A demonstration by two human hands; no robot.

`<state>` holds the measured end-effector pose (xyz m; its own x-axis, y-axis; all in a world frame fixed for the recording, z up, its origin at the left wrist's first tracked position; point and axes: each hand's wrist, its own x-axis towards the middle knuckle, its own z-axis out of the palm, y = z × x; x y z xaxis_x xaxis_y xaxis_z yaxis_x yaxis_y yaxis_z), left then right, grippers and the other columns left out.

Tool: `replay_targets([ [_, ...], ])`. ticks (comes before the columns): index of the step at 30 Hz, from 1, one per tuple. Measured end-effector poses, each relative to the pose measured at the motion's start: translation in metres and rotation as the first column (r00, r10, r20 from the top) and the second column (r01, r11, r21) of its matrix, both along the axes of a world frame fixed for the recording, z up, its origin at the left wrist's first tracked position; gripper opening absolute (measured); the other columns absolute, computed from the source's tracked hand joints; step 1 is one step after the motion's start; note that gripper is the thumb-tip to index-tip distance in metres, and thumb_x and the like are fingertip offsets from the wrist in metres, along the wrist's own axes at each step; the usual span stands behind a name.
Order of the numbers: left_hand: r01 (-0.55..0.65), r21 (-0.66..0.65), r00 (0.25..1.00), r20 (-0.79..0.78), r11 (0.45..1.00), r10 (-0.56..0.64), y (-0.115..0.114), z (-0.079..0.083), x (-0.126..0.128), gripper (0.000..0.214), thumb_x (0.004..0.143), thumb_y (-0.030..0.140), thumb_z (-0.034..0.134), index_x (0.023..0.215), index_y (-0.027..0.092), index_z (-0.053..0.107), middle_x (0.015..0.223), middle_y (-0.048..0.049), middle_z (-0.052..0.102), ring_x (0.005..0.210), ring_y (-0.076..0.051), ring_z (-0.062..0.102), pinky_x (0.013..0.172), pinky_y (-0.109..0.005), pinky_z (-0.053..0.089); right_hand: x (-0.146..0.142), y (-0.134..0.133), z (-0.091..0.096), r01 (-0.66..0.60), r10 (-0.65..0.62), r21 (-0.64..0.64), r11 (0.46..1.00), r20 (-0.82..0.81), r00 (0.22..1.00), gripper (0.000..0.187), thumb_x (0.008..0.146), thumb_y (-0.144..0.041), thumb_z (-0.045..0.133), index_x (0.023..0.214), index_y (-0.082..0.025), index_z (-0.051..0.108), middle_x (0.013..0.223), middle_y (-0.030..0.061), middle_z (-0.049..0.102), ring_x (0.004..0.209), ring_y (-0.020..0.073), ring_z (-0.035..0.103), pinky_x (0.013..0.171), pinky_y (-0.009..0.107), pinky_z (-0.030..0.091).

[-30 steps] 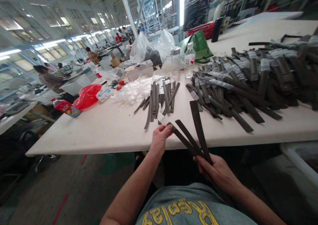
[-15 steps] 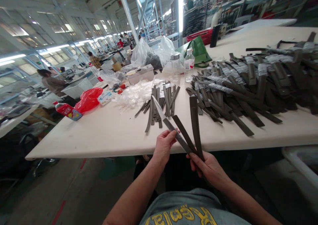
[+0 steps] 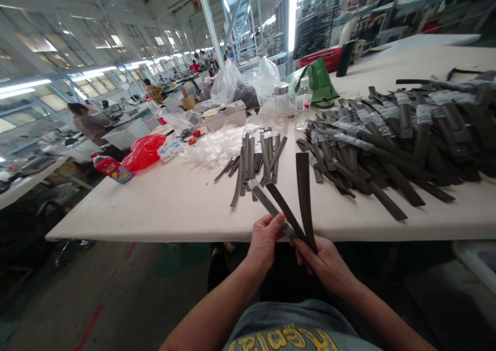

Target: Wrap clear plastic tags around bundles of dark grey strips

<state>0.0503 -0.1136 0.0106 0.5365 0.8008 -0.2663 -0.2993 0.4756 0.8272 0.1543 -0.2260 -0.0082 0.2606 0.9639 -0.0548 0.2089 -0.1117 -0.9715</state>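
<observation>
Near the table's front edge, my right hand [image 3: 321, 263] is closed around the lower ends of several flat dark straps, which fan out upward. One is an upright dark strap [image 3: 304, 196], and beside it a second dark strap [image 3: 284, 206] leans left. My left hand [image 3: 266, 240] pinches the leftmost strap [image 3: 265, 198], which has thin clear plastic wrap [image 3: 289, 230] bunched around its lower part. A pale bit of film shows at that strap's upper tip. Beyond my hands lies a small pile of loose straps [image 3: 248, 159].
A large heap of plastic-wrapped straps [image 3: 372, 134] covers the table's right side. Crumpled clear film [image 3: 219, 147], a red bag [image 3: 143, 149], a red pouch [image 3: 112, 169], a clear bottle [image 3: 304, 95] and a green bag [image 3: 320, 85] also lie or stand on the table [image 3: 174, 211].
The plastic film that stuck out past the leftmost strap's tip has slid down and bunched near my right hand. My left hand has moved slightly right and down; my right hand keeps its grip.
</observation>
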Motion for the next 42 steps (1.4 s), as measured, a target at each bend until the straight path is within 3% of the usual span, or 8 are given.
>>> replay_targets([
  [3, 0.032, -0.021, 0.999, 0.007, 0.999, -0.032, -0.006, -0.003, -0.002, 0.034, 0.068, 0.043, 0.077, 0.074, 0.011, 0.067, 0.064, -0.0022, 0.063, 0.055, -0.010, 0.054, 0.054, -0.023, 0.043, -0.001, 0.005, 0.002, -0.022, 0.022, 0.020, 1.000, 0.010, 1.000, 0.042, 0.092, -0.054, 0.042, 0.078, -0.017, 0.056, 0.057, -0.0018, 0.055, 0.040, 0.0098, 0.048, 0.042, 0.022, 0.039],
  [9, -0.259, -0.026, 0.963, 0.073, 0.966, 0.260, 0.030, 0.025, -0.004, 0.036, 0.058, 0.039, 0.084, 0.078, 0.013, 0.068, 0.076, -0.0028, 0.068, 0.063, -0.011, 0.062, 0.067, -0.024, 0.048, -0.002, 0.002, -0.004, -0.058, 0.057, -0.033, 0.998, -0.016, 0.998, 0.042, 0.092, -0.054, 0.040, 0.086, -0.016, 0.058, 0.058, -0.0016, 0.056, 0.040, 0.0097, 0.048, 0.041, 0.021, 0.037],
  [16, -0.025, -0.081, 0.999, 0.025, 0.996, 0.027, -0.007, 0.000, -0.004, 0.034, 0.068, 0.042, 0.076, 0.078, 0.011, 0.068, 0.067, -0.0034, 0.065, 0.054, -0.009, 0.055, 0.053, -0.021, 0.045, -0.003, 0.011, -0.005, -0.085, 0.085, 0.005, 0.996, 0.005, 0.996, 0.040, 0.093, -0.052, 0.042, 0.077, -0.017, 0.055, 0.057, -0.0022, 0.055, 0.041, 0.0089, 0.047, 0.043, 0.021, 0.037],
  [23, -0.289, -0.083, 0.949, 0.103, 0.954, 0.297, 0.025, 0.017, -0.013, 0.033, 0.060, 0.037, 0.083, 0.079, 0.014, 0.069, 0.077, -0.0026, 0.069, 0.068, -0.011, 0.063, 0.066, -0.021, 0.049, -0.002, 0.012, -0.004, -0.088, 0.087, -0.020, 0.996, -0.035, 0.996, 0.041, 0.092, -0.054, 0.042, 0.085, -0.016, 0.058, 0.059, -0.0019, 0.055, 0.041, 0.0094, 0.048, 0.041, 0.021, 0.036],
  [32, -0.156, -0.072, 0.987, 0.028, 0.985, 0.158, -0.004, -0.008, -0.013, 0.028, 0.068, 0.033, 0.079, 0.087, 0.014, 0.069, 0.077, -0.0023, 0.069, 0.065, -0.010, 0.061, 0.064, -0.020, 0.049, -0.009, 0.021, -0.010, -0.041, 0.040, -0.003, 0.999, -0.128, 0.991, 0.046, 0.091, -0.058, 0.043, 0.078, -0.016, 0.055, 0.055, -0.0023, 0.056, 0.038, 0.0072, 0.045, 0.038, 0.018, 0.032],
  [36, -0.165, -0.034, 0.986, 0.015, 0.986, 0.166, 0.012, -0.010, -0.014, 0.033, 0.065, 0.031, 0.081, 0.091, 0.015, 0.068, 0.079, -0.0021, 0.070, 0.067, -0.010, 0.063, 0.065, -0.020, 0.051, -0.008, 0.019, -0.009, -0.062, 0.062, 0.006, 0.998, -0.191, 0.980, 0.047, 0.091, -0.059, 0.042, 0.089, -0.015, 0.057, 0.060, -0.0013, 0.059, 0.038, 0.0077, 0.047, 0.038, 0.017, 0.032],
  [39, -0.246, -0.034, 0.969, 0.020, 0.969, 0.247, 0.028, -0.007, -0.015, 0.040, 0.058, 0.030, 0.085, 0.091, 0.017, 0.067, 0.081, -0.0009, 0.071, 0.070, -0.010, 0.064, 0.067, -0.019, 0.052, -0.005, 0.011, -0.006, -0.072, 0.072, -0.002, 0.997, -0.135, 0.988, 0.044, 0.092, -0.057, 0.042, 0.092, -0.016, 0.057, 0.063, -0.0012, 0.060, 0.041, 0.0079, 0.049, 0.041, 0.018, 0.034],
  [42, -0.191, -0.074, 0.982, -0.013, 0.979, 0.191, 0.031, -0.008, -0.013, 0.041, 0.056, 0.033, 0.087, 0.088, 0.016, 0.068, 0.080, -0.0015, 0.071, 0.067, -0.011, 0.064, 0.064, -0.019, 0.052, -0.004, 0.003, -0.008, -0.044, 0.043, -0.020, 0.999, -0.051, 0.998, 0.042, 0.094, -0.055, 0.040, 0.089, -0.016, 0.056, 0.062, -0.0012, 0.060, 0.041, 0.0082, 0.049, 0.042, 0.018, 0.035],
])
